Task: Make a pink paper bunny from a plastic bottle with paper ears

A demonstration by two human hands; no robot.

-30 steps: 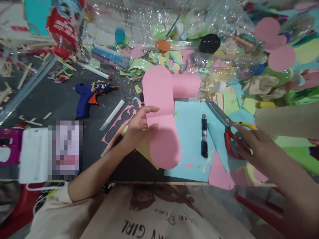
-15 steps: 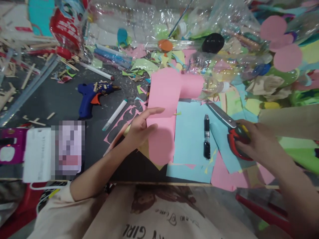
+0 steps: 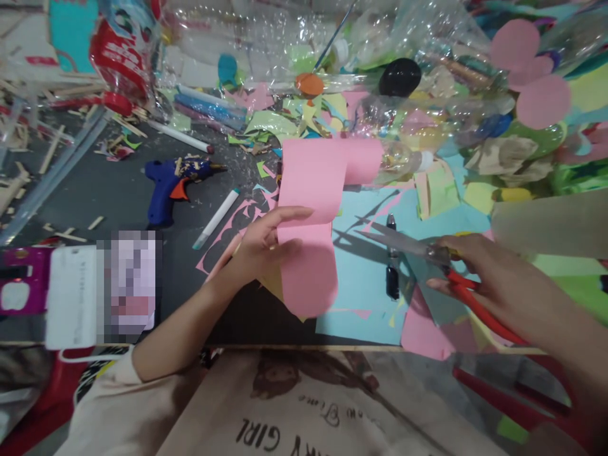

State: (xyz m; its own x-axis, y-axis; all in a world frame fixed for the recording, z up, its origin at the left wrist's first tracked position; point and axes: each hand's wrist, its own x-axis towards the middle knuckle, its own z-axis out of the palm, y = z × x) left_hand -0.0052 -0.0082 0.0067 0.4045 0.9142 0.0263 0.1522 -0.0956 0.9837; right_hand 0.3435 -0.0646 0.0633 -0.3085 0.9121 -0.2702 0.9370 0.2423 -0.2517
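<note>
My left hand (image 3: 266, 244) is closed on a folded pink paper (image 3: 310, 278), pinching its left edge at the fold with the thumb on top. The paper's upper part stands up toward a bottle wrapped in pink paper (image 3: 365, 161). My right hand (image 3: 489, 278) grips red-handled scissors (image 3: 403, 242); their blades point left toward the pink paper, slightly parted and apart from it. Beneath the blades lie a black marker (image 3: 392, 282) and a light blue sheet (image 3: 358, 278) with the scissors' shadow on it.
A blue glue gun (image 3: 161, 196) and a white marker (image 3: 216, 218) lie to the left, near a phone and a white power bank (image 3: 71, 294). Clear plastic bottles (image 3: 204, 38), paper scraps (image 3: 318, 117) and pink paper circles (image 3: 544, 101) crowd the back and right.
My right hand has lifted the scissors off the table and swung their blades left, above the black marker. The pink paper has tilted slightly in my left hand.
</note>
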